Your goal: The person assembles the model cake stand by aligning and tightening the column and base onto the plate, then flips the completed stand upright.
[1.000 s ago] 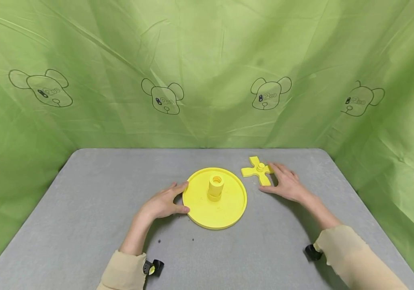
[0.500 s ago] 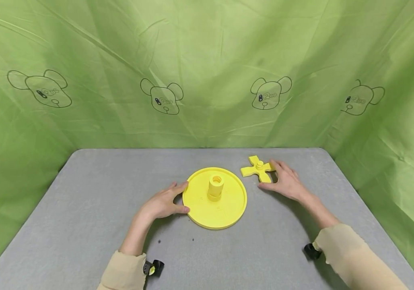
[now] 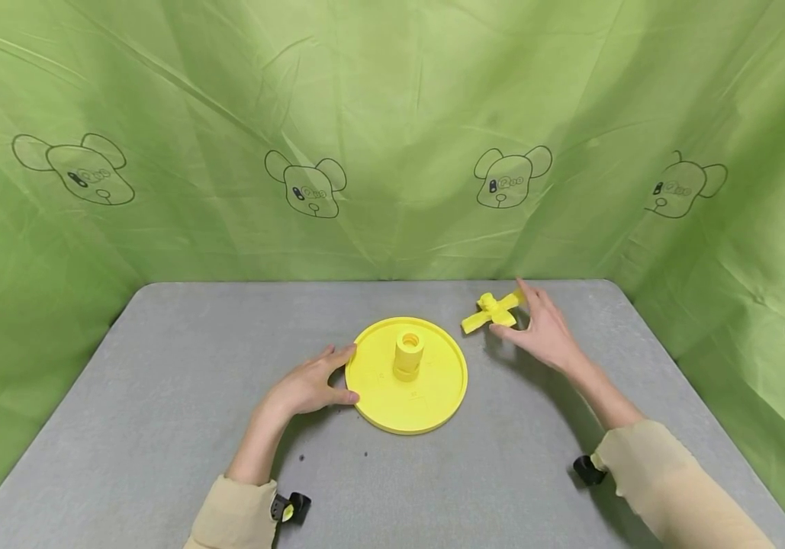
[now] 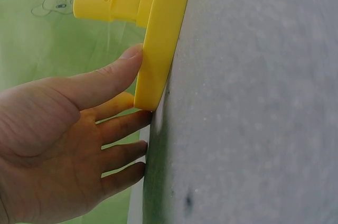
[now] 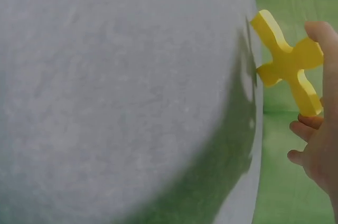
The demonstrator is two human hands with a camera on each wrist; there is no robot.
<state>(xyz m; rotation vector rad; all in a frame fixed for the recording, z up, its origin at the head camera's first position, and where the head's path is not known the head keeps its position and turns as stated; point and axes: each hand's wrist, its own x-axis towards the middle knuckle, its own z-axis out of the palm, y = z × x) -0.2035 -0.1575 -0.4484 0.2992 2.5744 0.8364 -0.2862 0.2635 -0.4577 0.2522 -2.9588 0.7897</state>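
A round yellow disc (image 3: 392, 412) with a raised rim lies flat on the table, a hollow post (image 3: 409, 352) standing upright at its middle. My left hand (image 3: 306, 385) rests against the disc's left edge, thumb and forefinger spread apart along the rim; in the left wrist view its other fingers (image 4: 124, 158) extend straight beside it. Behind and right of the disc, my right hand (image 3: 546, 328) grips a yellow four-armed cross piece (image 3: 495, 311) by its arms between thumb and fingers. The cross piece (image 5: 285, 65) is tilted, its near-left end close to the table, with a round knob on top.
The grey table (image 3: 406, 488) ends at a straight back edge, just behind the cross piece. Green curtains (image 3: 392, 114) with bear-head drawings hang at the back and both sides. Small dark specks (image 3: 301, 457) mark the tabletop near my left forearm.
My right hand has closed on the cross piece and tipped it up from lying flat, raising its right side. The left hand and the disc have stayed in place.
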